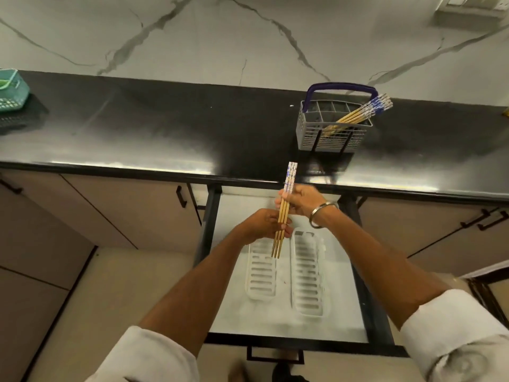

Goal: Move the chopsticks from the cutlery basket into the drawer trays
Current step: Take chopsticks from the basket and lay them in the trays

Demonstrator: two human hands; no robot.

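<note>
Hands: left hand [264, 224] and right hand [300, 201] both grip one bundle of chopsticks [283, 213], held above the open drawer [380, 321], tips over the left tray's [260, 271] far end.
Basket: remaining chopsticks [360, 114] lean out of the cutlery basket [330, 130] near the counter's [165, 128] front edge.
Slip risk: loosening either grip could fan the sticks past the tray rim.
Aim risk: the right tray [307, 277] lies just beside; a skewed release might bridge both.
</note>
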